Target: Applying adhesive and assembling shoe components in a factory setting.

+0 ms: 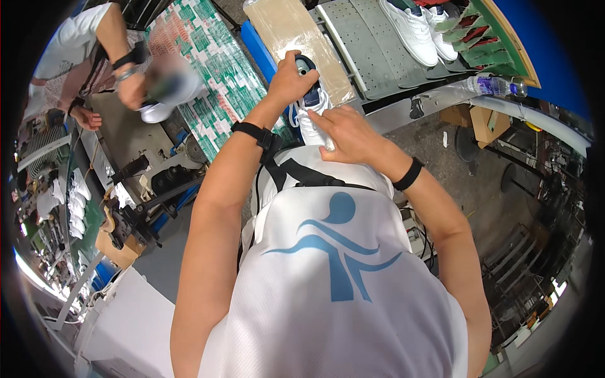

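Observation:
A white lace-up sneaker (309, 128) with a dark lining points its toe toward my body, just past my waist. My left hand (292, 80) is closed round its heel end, at the dark collar opening. Lower down, my right hand (350, 133) grips the toe end, with the index finger over the lacing and the thumb near the toe. White laces hang loose on the shoe's left side. The sole and the undersides of my fingers are hidden.
Ahead lies a film-wrapped brown board (293, 31), beside a grey perforated conveyor (364, 47) carrying a pair of white sneakers (413, 34). To the left is a table with a green-and-white patterned covering (211, 69). Beyond it, a co-worker's hand (132, 90) holds a blurred white shoe.

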### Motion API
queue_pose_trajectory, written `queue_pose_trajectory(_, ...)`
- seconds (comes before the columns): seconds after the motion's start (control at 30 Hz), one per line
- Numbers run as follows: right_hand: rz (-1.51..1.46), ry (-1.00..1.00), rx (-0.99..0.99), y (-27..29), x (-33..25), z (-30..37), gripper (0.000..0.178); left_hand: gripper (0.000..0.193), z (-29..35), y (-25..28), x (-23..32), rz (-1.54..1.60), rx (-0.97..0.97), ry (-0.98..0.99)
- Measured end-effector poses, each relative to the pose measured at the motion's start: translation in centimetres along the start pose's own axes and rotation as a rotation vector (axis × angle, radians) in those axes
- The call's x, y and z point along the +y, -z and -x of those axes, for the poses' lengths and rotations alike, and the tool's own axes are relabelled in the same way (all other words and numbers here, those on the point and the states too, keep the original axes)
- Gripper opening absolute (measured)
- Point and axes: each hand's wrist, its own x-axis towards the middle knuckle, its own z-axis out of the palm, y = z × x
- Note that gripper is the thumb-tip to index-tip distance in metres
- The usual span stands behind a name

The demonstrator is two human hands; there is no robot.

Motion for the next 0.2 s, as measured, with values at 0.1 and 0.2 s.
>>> queue_pose_trajectory(0.1,-0.034,-0.105,-0.162,-0.37,-0.7,-0.89,0.078,0.085,0.25,0.17,0.61,-0.023,0.008,0.059)
queue_pose_trajectory(0.2,-0.564,-0.451,-0.212,-0.6,-0.27,-0.56,0.079,0.085,0.69,0.52,0.55,0.016,0.001,0.053)
